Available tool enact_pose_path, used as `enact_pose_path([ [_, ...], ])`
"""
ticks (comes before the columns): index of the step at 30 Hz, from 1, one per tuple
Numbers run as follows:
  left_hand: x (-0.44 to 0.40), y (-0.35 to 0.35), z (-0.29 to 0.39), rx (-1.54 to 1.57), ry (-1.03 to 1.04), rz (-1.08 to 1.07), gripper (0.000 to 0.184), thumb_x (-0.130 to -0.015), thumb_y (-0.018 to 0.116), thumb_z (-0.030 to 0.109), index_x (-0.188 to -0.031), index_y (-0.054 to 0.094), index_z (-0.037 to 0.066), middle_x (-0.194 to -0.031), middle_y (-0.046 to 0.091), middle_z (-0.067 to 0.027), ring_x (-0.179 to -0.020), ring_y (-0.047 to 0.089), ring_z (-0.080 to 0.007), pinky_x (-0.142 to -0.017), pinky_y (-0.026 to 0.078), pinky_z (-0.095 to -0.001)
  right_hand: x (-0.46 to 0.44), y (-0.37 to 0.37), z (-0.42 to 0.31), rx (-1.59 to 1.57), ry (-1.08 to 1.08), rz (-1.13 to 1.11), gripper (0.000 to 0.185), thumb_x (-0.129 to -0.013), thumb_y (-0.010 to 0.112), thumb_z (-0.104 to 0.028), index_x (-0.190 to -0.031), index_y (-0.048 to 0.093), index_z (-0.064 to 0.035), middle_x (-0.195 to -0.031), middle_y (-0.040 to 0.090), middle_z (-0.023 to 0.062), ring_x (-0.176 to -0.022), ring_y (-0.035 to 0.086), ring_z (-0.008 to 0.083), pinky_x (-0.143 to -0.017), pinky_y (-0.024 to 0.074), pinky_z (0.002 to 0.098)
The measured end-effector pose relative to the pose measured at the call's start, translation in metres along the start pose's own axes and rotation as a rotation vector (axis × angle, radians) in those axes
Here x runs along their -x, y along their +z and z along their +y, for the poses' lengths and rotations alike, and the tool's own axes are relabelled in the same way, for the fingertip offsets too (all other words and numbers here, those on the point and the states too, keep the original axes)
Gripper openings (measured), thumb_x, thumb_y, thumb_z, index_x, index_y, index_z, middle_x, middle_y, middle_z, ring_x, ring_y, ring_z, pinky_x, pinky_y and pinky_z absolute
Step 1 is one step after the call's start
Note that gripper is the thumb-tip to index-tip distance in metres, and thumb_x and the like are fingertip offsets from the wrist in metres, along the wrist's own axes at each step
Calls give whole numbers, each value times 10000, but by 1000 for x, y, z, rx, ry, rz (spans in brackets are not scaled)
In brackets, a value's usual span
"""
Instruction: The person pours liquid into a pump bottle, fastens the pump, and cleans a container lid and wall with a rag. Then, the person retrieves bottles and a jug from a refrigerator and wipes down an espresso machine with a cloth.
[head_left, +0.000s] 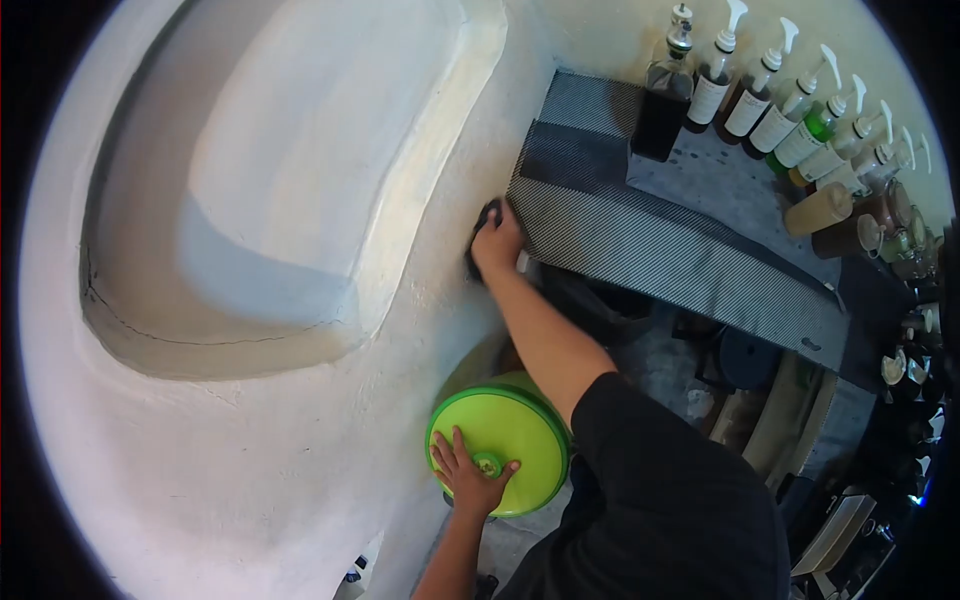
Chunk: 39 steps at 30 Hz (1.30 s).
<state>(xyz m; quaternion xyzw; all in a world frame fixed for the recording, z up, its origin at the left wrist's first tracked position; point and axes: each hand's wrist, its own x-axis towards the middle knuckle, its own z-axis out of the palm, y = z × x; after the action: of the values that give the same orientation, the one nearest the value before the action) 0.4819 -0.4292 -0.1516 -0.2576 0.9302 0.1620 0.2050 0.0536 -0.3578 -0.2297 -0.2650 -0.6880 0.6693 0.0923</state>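
My left hand point(470, 478) lies with its fingers spread on the round green lid point(525, 440), around the small knob at its middle. Farther up, my right hand point(498, 243) is closed around a dark object point(476, 262), perhaps a cloth, against the pale wall. That hand is beside the left end of the counter, which is covered with a grey textured mat point(640, 245). Most of the dark object is hidden by my fingers, so its shape cannot be made out.
Along the counter's back stand a dark square bottle point(664, 115) and several pump bottles point(748, 108), with jars point(820, 209) at the right. A recessed niche point(300, 130) opens in the wall at the left. Dark items sit under the counter.
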Motion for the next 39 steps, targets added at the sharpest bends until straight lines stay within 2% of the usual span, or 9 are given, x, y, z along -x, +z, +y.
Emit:
enact_pose_path([
  [10, -2, 4, 0, -2, 17, 8, 1509, -714, 1016, 630, -1814, 98, 155, -1876, -13, -257, -1723, -14, -524, -1280, 147, -830, 37, -32, 27, 190, 26, -235, 379, -1112, 639, -252, -1370, 731, 10, -1326, 761, 285, -1274, 714, 472, -1097, 558, 492],
  [12, -1, 2, 0, -14, 5, 11, 1512, -712, 1017, 631, -1814, 97, 155, -1876, -13, -254, -1725, -14, -518, -1281, 153, -828, 31, -54, 18, 148, 225, -575, 381, -1110, 655, -267, -1351, 739, 16, -1284, 777, 271, -1253, 738, 421, -1110, 559, 460],
  [17, -2, 2, 0, -8, 7, -2, 1518, -709, 1009, 655, -1813, 101, 146, -1876, -30, -256, -1728, -30, -511, -1298, 135, -811, -3, -64, -18, -105, 86, -111, 448, -1120, 673, -329, -1458, 684, -35, -1370, 754, 212, -1292, 710, 372, -1121, 543, 432],
  [21, -2, 2, 1, -29, 8, 2, 1519, -712, 1017, 632, -1811, 94, 136, -1873, -16, -260, -1728, -10, -506, -1307, 141, -792, -46, -39, -34, -316, 334, -107, 470, -1115, 672, -369, -1439, 654, -29, -1413, 731, 234, -1314, 687, 436, -1091, 546, 493],
  [28, -4, 0, 4, -32, 2, -5, 1522, -712, 1017, 633, -1812, 94, 129, -1867, -14, -281, -1724, 3, -518, -1314, 139, -781, 63, -16, -21, -244, -165, -254, 359, -1118, 693, -343, -1325, 622, -60, -1266, 760, 220, -1207, 734, 430, -1046, 561, 482],
  [31, -1, 1, 3, -29, 5, -1, 1517, -710, 1018, 632, -1810, 104, 126, -1867, -12, -282, -1722, 9, -524, -1314, 140, -779, 9, 9, -13, -210, -403, -23, 330, -1135, 668, -302, -1351, 632, -55, -1238, 762, 229, -1148, 741, 428, -1022, 571, 472],
  [34, 0, 1, 0, -34, 6, 13, 1512, -709, 1019, 630, -1809, 113, 123, -1867, -4, -283, -1720, 15, -532, -1315, 143, -776, -4, -2, -65, -185, 23, -52, 305, -1134, 663, -258, -1348, 648, -43, -1235, 758, 235, -1129, 743, 422, -1011, 574, 469],
  [37, -3, 0, 6, -30, 18, 11, 1505, -714, 1019, 623, -1808, 116, 121, -1866, 6, -286, -1716, 20, -541, -1316, 145, -773, 49, 0, -27, -266, -391, -158, 322, -1102, 716, -257, -1333, 646, -44, -1297, 736, 240, -1225, 719, 423, -1068, 556, 465],
  [39, 1, -1, 6, -30, 5, -3, 1500, -717, 1018, 619, -1808, 116, 120, -1865, 11, -287, -1714, 22, -546, -1316, 145, -773, 62, -22, -25, -211, -393, -324, 327, -1090, 733, -254, -1333, 644, -53, -1288, 728, 243, -1254, 710, 425, -1090, 547, 464],
])
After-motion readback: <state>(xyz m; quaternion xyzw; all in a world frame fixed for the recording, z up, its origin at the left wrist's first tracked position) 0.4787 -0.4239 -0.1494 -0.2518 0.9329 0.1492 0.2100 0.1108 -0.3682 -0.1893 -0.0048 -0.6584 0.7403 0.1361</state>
